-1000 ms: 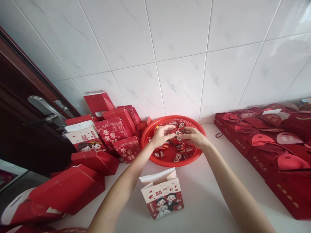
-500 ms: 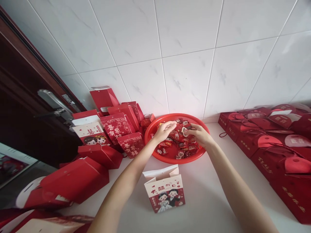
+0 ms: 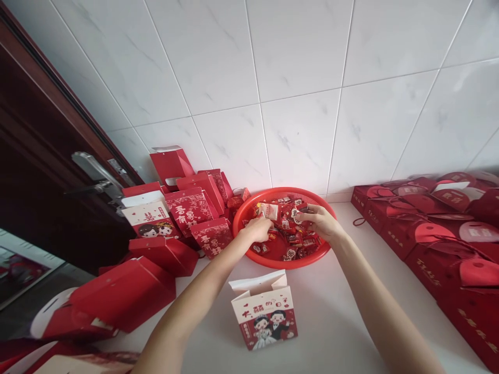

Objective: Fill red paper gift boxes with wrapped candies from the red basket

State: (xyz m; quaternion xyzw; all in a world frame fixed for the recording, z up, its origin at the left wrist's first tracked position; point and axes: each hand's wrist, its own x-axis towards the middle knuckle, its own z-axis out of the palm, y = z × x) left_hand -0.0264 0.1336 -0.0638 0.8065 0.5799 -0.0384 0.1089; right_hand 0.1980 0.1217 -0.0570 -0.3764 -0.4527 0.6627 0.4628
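A round red plastic basket holds wrapped candies in red, white and cream. Over its left side is my left hand, fingers curled down among the candies; what they grip, if anything, is hidden. A pale packet lies just beyond those fingers. My right hand, at the basket's right side, pinches a red packet with a cream label. In front of the basket an open-topped cream and red paper box with a cartoon couple stands upright on the white table.
Several red and cream paper boxes stand at the left, with larger red ones nearer. Rows of dark red gift boxes line the right. Behind are a white tiled wall and a dark door with a metal handle.
My left hand has moved down into the candies and its fingers have curled. A pale packet now shows beside it. My right hand stays nearly in place with its packet. The view has shifted slightly.
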